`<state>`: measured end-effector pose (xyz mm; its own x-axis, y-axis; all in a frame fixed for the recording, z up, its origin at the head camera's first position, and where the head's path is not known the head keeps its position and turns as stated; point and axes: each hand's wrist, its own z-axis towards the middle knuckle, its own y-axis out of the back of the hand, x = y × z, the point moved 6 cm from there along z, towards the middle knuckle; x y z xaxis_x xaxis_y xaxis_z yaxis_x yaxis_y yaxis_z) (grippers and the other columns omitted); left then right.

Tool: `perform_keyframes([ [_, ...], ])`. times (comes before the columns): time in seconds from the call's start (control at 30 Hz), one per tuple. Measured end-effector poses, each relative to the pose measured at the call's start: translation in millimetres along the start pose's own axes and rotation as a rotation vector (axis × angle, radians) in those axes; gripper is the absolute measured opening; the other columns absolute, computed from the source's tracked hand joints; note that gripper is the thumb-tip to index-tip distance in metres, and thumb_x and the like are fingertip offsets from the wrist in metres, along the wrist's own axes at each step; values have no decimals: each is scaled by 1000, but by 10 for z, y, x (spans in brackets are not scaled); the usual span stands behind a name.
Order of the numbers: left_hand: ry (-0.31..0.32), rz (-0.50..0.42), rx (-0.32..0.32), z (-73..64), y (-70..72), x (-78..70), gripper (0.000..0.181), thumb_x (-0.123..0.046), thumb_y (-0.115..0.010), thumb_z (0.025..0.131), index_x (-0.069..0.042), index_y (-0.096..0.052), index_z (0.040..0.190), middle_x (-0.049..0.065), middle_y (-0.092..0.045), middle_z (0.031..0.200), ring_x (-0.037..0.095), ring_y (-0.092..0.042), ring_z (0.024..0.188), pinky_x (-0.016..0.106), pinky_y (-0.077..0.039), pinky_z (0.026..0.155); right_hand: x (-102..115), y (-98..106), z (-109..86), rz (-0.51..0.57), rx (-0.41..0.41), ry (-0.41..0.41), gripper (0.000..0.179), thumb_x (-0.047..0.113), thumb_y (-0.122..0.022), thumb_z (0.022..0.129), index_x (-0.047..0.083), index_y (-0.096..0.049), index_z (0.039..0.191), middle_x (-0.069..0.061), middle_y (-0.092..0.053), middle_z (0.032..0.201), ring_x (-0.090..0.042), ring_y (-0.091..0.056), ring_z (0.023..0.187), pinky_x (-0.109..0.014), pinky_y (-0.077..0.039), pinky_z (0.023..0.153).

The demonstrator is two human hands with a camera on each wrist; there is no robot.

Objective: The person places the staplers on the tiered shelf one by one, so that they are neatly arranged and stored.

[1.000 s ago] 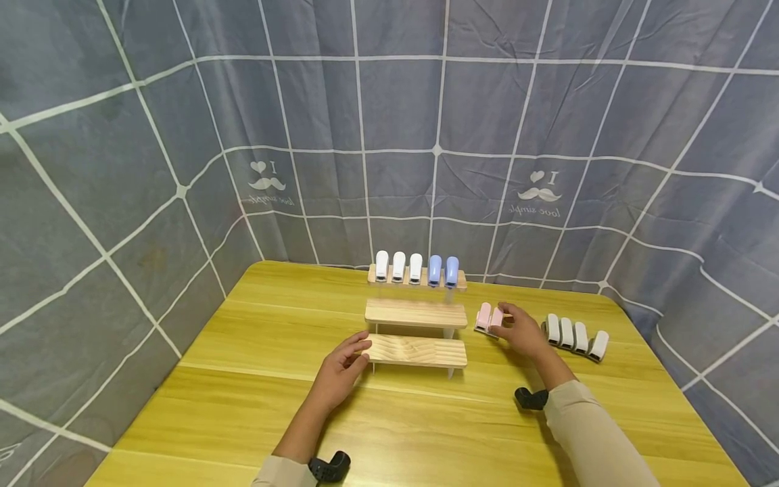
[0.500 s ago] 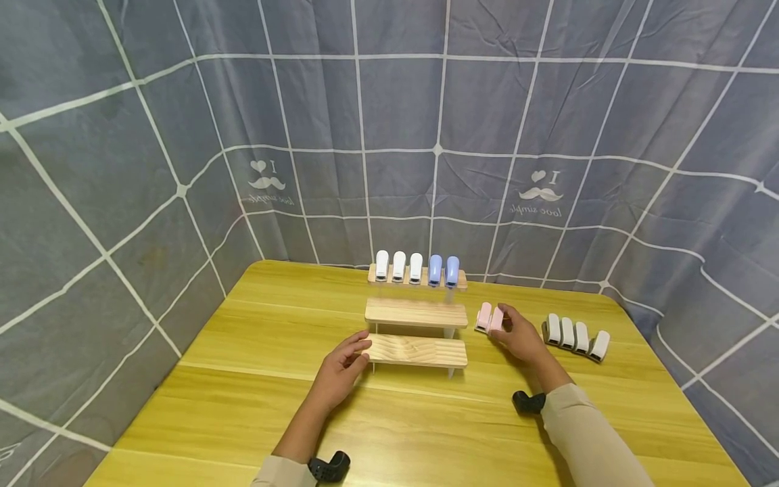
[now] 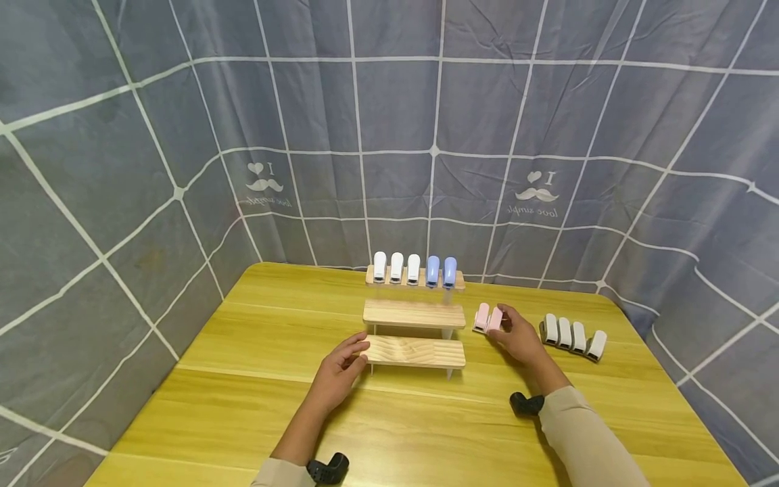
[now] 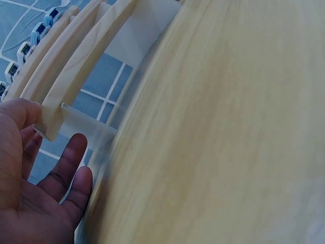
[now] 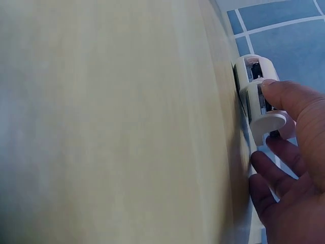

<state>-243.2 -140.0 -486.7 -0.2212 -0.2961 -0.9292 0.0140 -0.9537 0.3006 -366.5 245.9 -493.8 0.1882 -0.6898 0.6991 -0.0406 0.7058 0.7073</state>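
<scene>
My right hand (image 3: 519,338) pinches the nearer of two small pink staplers between thumb and fingers, right of the stand. This pink stapler (image 3: 496,318) stands close beside the other pink stapler (image 3: 481,316). The right wrist view shows my thumb across the gripped one's pale body, my lower fingers loosely bent. My left hand (image 3: 337,372) rests its relaxed fingertips at the left end of the lowest board (image 3: 415,352) of a three-tier wooden stand. In the left wrist view its lower fingers spread apart below the board's end.
On the top board (image 3: 460,281) stand three white staplers (image 3: 396,268) and two blue staplers (image 3: 433,270). The middle board (image 3: 414,314) is bare. Several more white staplers (image 3: 564,333) form a row at the right of the wooden table (image 3: 243,379). A grey checked curtain (image 3: 316,189) encloses the back.
My right hand has shifted slightly left with its fingers on the pink stapler, which sits a little closer to its neighbour. My left hand keeps its place.
</scene>
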Motion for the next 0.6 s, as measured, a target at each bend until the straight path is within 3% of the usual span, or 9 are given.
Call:
perform_keyframes([
  [0.27, -35, 0, -2, 8, -1, -6, 30, -14, -62, 99, -5, -67, 128, 4, -51, 147, 27, -55, 125, 31, -49, 93, 86, 35, -66, 48, -13, -5, 74, 18, -69, 95, -3, -29, 153, -30, -45, 142, -47, -48, 126, -57, -42, 100],
  [0.6, -55, -11, -9, 7, 0, -11, 29, -13, -63, 99, -4, -67, 126, 8, -51, 146, 28, -56, 123, 28, -49, 92, 340, 135, -209, 57, -80, 36, 75, 19, -72, 93, 0, -32, 153, -26, -51, 138, -43, -49, 127, -58, -43, 98],
])
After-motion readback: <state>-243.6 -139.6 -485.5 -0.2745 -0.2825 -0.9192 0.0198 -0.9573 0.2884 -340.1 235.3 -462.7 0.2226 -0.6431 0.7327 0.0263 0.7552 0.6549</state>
